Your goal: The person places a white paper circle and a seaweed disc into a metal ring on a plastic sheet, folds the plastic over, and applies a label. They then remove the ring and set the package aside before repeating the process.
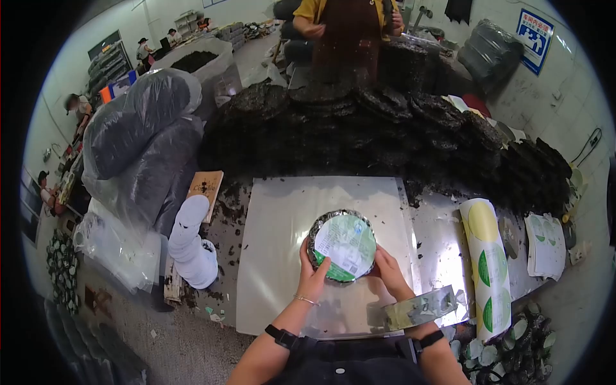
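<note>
A round, dark pack [342, 246] in shiny clear film lies over the middle of the metal work plate [276, 256], a green and white round label on its top. My left hand [312, 274] grips its left side, the thumb resting on the label's lower edge. On the opposite side my right hand [388, 272] closes around the rim, its fingers partly hidden beneath. A wide ring of clear tape [420, 309] overlaps my right forearm near the wrist.
Dark round cakes [378, 128] are heaped along the back. White discs [189, 234] and a wooden block [205, 187] lie left, beside big plastic bags [144, 128]. To the right is a label roll [486, 269]. A person in a brown apron [346, 38] stands opposite.
</note>
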Motion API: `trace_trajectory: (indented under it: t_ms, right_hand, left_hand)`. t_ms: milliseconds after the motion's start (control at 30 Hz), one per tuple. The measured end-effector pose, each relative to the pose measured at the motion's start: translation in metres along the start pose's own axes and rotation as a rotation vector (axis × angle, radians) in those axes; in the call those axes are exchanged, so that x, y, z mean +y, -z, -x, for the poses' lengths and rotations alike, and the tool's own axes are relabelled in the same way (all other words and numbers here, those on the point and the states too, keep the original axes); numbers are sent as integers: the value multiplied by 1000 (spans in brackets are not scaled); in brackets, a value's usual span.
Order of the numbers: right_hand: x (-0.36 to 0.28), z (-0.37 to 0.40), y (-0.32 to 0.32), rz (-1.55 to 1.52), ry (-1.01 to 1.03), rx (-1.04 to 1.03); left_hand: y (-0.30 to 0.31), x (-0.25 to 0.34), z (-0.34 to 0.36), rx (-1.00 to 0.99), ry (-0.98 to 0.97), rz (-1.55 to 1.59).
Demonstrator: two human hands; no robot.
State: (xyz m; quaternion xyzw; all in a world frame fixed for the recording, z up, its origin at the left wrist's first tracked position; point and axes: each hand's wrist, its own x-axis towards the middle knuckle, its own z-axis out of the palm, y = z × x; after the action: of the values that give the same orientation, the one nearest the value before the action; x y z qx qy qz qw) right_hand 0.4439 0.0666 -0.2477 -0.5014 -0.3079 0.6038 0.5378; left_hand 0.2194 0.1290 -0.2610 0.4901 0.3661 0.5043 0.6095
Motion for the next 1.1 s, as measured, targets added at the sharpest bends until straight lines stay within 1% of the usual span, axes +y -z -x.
trace_trajectory:
  t_ms: [33, 67, 100, 133, 167, 200, 233, 267, 300, 400, 433, 467, 500, 533, 567, 600, 633, 667, 700, 733, 767, 800, 833, 900, 933, 1033, 1067, 1100]
  right_hand:
    - [-2, 14, 17, 31, -6, -15]
    - [-1, 32, 31, 59, -16, -26]
    - [9, 54, 35, -77, 85, -115]
    - [13, 77, 36, -212, 187, -200]
    - [-7, 112, 9, -68, 80, -73]
    - [-11, 134, -9, -257, 52, -161]
    - [-8, 163, -23, -456, 12, -235]
    - [-11, 193, -28, -476, -3, -181]
    - [-24, 213, -29, -547, -21, -191]
    - [-74, 252, -21, -753, -43, -253]
    - [-83, 266, -21, -828, -39, -284]
    - [-81, 292, -11, -911, 23, -115]
    - [-79, 317, 5, -992, 96, 49]
    - [-86, 334, 14, -768, 194, 254]
    - [-87, 346, 15, -540, 260, 462]
    - [-87, 340, 14, -402, 299, 654]
    - [-93, 326, 15, -246, 325, 834]
    - [-97, 307, 17, -144, 386, 936]
    - [-98, 294, 19, -140, 383, 936]
    - [-100, 285, 20, -72, 434, 946]
    - [-102, 279, 23, -8, 481, 959]
    - [-105, 279, 24, -66, 496, 883]
    - [-107, 277, 28, -69, 484, 882]
    - [-110, 268, 35, -131, 399, 813]
    - [-109, 256, 37, -151, 388, 821]
    - [-116, 230, 30, -198, 382, 872]
    - [-118, 229, 32, -219, 387, 848]
    - [-118, 230, 34, -218, 380, 848]
  left_hand:
    - [2, 9, -8, -10, -19, -1]
    - [2, 22, -14, 89, 106, 128]
    - [-2, 33, -20, 180, 236, 255]
    - [-17, 40, -23, 214, 209, 379]
    - [-52, 107, -25, 103, 320, 374]
    - [-93, 142, -21, -305, 235, 436]
    - [-130, 163, -2, -765, 214, 365]
    - [-153, 200, 9, -1055, 176, 167]
    - [-176, 237, 19, -1346, 70, -27]
    - [-202, 242, 8, -1393, -251, -118]
    - [-194, 186, -2, -879, -397, -198]
    - [-167, 148, -16, -660, -354, -528]
    - [-145, 106, -15, -632, -171, -769]
    - [-142, 91, 6, -580, 107, -791]
    - [-150, 72, 31, -623, -156, -949]
    - [-160, 57, 59, -655, -413, -1091]
    - [-164, 30, 77, -672, -388, -1095]
    - [-168, -5, 87, -732, -359, -1086]
    - [-173, -24, 89, -784, -341, -1072]
    - [-171, -25, 82, -782, -334, -1067]
    - [-161, -24, 72, -843, -66, -929]
    - [-153, -24, 71, -889, 209, -783]
    - [-151, -25, 74, -887, 221, -786]
    - [-145, -27, 79, -715, 74, -708]
    - [-147, -29, 78, -712, 84, -718]
    - [-164, -33, 81, -739, -517, -989]
    - [-161, -32, 79, -737, -508, -989]
    - [-155, -28, 74, -774, -245, -895]
